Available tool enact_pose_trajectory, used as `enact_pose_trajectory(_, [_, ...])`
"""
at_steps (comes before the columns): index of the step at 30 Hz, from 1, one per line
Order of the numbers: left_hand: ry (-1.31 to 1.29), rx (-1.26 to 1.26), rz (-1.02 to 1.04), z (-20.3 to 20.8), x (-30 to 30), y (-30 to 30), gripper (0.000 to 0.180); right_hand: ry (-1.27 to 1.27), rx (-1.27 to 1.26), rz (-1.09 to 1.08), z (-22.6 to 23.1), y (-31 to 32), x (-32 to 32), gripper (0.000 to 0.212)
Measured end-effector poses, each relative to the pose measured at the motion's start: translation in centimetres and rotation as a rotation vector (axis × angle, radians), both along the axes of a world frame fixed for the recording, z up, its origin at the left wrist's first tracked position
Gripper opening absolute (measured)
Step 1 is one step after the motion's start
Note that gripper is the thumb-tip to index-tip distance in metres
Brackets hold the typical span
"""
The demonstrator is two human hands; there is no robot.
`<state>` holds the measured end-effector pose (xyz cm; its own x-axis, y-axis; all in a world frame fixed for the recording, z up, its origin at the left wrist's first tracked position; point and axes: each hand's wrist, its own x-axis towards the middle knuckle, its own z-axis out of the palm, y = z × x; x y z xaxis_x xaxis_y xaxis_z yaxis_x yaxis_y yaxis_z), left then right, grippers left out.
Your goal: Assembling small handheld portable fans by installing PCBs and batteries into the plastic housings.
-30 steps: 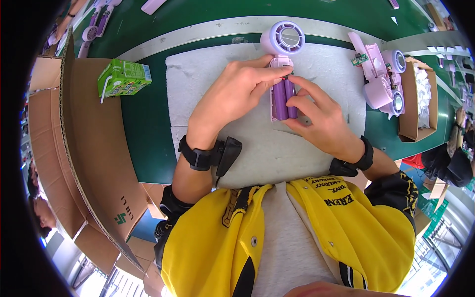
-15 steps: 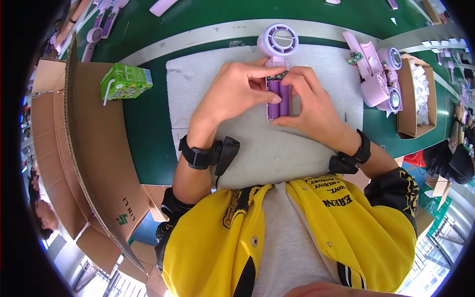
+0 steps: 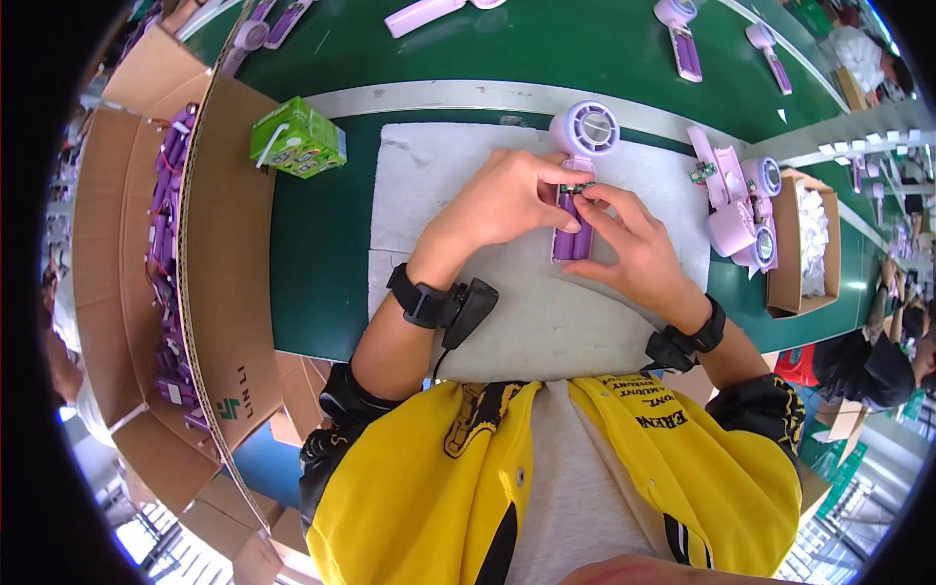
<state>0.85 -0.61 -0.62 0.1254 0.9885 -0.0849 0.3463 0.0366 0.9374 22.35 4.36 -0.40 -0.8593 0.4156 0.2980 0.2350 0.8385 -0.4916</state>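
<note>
A lilac handheld fan [image 3: 589, 131] lies on a pale foam mat, its round head away from me and its handle uncovered. Two purple battery cells [image 3: 575, 244] sit side by side in the handle, below a small green circuit board [image 3: 577, 187]. My left hand [image 3: 502, 200] grips the handle from the left, its fingers at the board's upper edge and its thumb on the cells. From the right, my right hand [image 3: 634, 239] closes on it: bent fingertips at the board, thumb by the handle's lower end. The fingers partly hide the board.
Lilac fan parts [image 3: 731, 195] lie to the right, next to a small carton [image 3: 785, 292] of white pieces. A green drink box [image 3: 300, 138] stands left of the foam mat [image 3: 419, 156]. A big carton [image 3: 229, 283] at far left holds purple battery packs [image 3: 168, 244]. More fans [image 3: 682, 44] lie beyond the rail.
My view has shifted, bringing the battery packs in the left carton into sight. The right fingertips have closed in on the circuit board; the left hand keeps its grip on the fan.
</note>
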Motion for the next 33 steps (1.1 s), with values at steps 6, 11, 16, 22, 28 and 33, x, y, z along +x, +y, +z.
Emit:
enact_pose_trajectory(6, [-0.015, 0.205, -0.020, -1.4, 0.7, 0.3, 0.055, -0.091, 0.082, -0.053, 0.2, -0.5, -0.1, 0.071])
enact_pose_trajectory(11, [0.016, 0.486, 0.275, -3.2, 1.6, 0.6, 0.048, -0.091, 0.221, -0.243, 0.2, 4.4, -1.3, 0.059])
enact_pose_trajectory(16, [0.012, 0.513, 0.533, -4.2, 2.4, 2.4, 0.026, -0.046, 0.389, -0.336, 3.0, 9.6, -6.6, 0.056])
enact_pose_trajectory(22, [0.138, 0.385, 0.746, -2.3, 1.6, 2.2, 0.023, -0.261, 0.140, -0.114, 2.6, 14.4, -17.3, 0.057])
enact_pose_trajectory(28, [0.095, 0.333, 0.732, -2.4, 2.7, 3.2, 0.039, -0.274, 0.355, -0.080, -1.7, 21.0, -20.9, 0.048])
enact_pose_trajectory(33, [-0.053, 0.441, 0.936, -3.1, 3.9, 4.3, 0.030, -0.283, 0.322, -0.133, 3.1, 16.8, -14.5, 0.021])
